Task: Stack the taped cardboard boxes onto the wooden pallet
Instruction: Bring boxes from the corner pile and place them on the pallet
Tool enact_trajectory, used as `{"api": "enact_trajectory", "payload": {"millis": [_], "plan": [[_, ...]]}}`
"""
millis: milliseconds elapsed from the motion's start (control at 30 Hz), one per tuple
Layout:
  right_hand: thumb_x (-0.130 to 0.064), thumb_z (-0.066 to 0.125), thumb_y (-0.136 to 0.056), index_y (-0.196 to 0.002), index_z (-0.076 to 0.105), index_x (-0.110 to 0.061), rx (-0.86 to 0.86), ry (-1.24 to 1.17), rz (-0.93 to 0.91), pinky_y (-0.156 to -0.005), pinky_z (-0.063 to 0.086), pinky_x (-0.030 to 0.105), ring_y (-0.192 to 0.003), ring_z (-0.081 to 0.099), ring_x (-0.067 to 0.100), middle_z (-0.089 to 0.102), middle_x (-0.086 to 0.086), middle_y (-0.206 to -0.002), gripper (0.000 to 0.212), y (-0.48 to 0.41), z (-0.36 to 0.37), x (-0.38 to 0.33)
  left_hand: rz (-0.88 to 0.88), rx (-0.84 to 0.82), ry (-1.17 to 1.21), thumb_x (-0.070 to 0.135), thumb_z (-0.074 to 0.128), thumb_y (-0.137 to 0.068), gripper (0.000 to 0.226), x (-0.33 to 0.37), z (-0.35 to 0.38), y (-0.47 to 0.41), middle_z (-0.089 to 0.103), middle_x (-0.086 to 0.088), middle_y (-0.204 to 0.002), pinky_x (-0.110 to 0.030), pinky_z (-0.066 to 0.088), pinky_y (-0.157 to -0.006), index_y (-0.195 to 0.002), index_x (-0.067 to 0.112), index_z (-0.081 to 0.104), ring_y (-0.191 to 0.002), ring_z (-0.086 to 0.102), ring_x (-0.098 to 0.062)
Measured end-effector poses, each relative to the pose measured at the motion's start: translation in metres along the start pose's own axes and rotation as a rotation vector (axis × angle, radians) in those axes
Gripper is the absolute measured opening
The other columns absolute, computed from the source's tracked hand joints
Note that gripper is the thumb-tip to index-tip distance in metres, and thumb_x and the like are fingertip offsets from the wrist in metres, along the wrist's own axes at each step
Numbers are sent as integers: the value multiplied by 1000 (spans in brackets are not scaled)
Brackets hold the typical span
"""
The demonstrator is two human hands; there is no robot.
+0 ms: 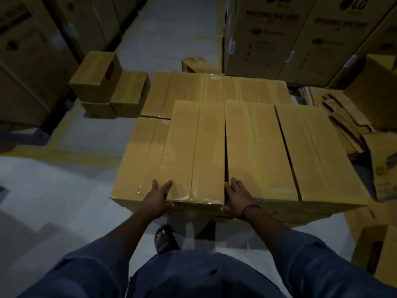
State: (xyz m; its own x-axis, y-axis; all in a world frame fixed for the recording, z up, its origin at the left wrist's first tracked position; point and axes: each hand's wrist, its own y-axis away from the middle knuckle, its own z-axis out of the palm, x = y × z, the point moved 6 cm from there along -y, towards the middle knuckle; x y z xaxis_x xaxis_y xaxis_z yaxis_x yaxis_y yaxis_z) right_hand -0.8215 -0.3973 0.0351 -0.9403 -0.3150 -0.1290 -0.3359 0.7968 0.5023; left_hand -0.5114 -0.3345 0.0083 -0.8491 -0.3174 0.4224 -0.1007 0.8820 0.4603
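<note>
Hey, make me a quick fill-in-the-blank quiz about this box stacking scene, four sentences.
1. The left hand and right hand press one taped box on the ____ layer.
2. A dark band circles the ____ wrist.
3. Tall cartons behind read "washing ____".
4. Flattened cardboard lies off to that box's ____.
Missing words: top; right; machine; right.

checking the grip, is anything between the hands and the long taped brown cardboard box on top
Nothing visible. The left hand and right hand press directly against the near corners of the long taped brown cardboard box, which lies on the lower boxes.
</note>
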Motion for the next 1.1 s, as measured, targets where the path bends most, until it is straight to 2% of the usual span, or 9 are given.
{"api": "enact_trajectory", "payload": {"millis": [100,167,233,367,500,567,700,833,1100], "plan": [[-46,67,-93,-160,13,-10,39,-35,1,-125,19,42,-155,3,34,1,13,-169,94,4,-2,3,-26,46,-7,22,78,-87,85,-2,-3,9,43,-21,-149,-30,54,-90,-159,36,34,-105,66,-26],[-43,67,-93,-160,16,-11,57,-52,6,-125,21,42,-155,6,33,5,12,-169,90,6,-3,3,-32,58,-3,17,76,-88,81,2,-8,14,54,-13,-132,-31,53,-89,-158,33,39,-102,65,-24],[-45,68,-92,-160,17,-12,54,-57,4,-124,22,42,-155,6,32,5,13,-169,91,7,-4,2,-40,63,3,12,74,-88,78,4,-12,15,55,-7,-120,-33,54,-90,-157,32,42,-103,64,-25],[-53,69,-89,-159,18,-14,58,-78,23,-123,24,43,-154,6,31,5,13,-168,96,8,-4,-2,-26,88,5,2,62,-88,72,6,-17,15,62,-7,-118,-34,56,-86,-153,31,49,-101,65,-25],[-44,68,-92,-151,31,-16,122,-55,36,-118,33,43,-148,20,34,21,16,-161,75,10,-10,-13,11,113,57,-3,58,-90,64,8,-20,10,71,-6,-123,-29,57,-78,-146,29,57,-97,69,-20],[-39,68,-93,-149,34,-16,146,-28,44,-115,37,45,-145,25,34,26,17,-158,69,10,-13,-16,19,127,72,-3,59,-90,63,9,-21,9,72,-5,-121,-31,60,-80,-144,29,59,-96,70,-19],[-36,68,-94,-150,35,-15,147,-9,52,-117,35,46,-148,23,34,24,17,-161,69,10,-13,-18,60,139,73,-2,63,-88,62,8,-20,7,72,-5,-120,-33,61,-80,-143,26,60,-96,71,-17],[-36,71,-91,-146,38,-19,158,-10,56,-110,42,44,-140,32,31,34,13,-154,67,7,-14,-18,90,142,79,-4,61,-89,62,6,-22,2,71,-5,-123,-31,60,-74,-142,25,61,-94,70,-14],[-41,69,-92,-145,41,-21,189,4,94,-97,49,41,-124,44,31,44,12,-136,63,1,-20,-22,133,171,35,1,65,-87,62,2,-29,-10,69,-3,-124,-32,56,-84,-143,27,59,-100,67,-18]]}}
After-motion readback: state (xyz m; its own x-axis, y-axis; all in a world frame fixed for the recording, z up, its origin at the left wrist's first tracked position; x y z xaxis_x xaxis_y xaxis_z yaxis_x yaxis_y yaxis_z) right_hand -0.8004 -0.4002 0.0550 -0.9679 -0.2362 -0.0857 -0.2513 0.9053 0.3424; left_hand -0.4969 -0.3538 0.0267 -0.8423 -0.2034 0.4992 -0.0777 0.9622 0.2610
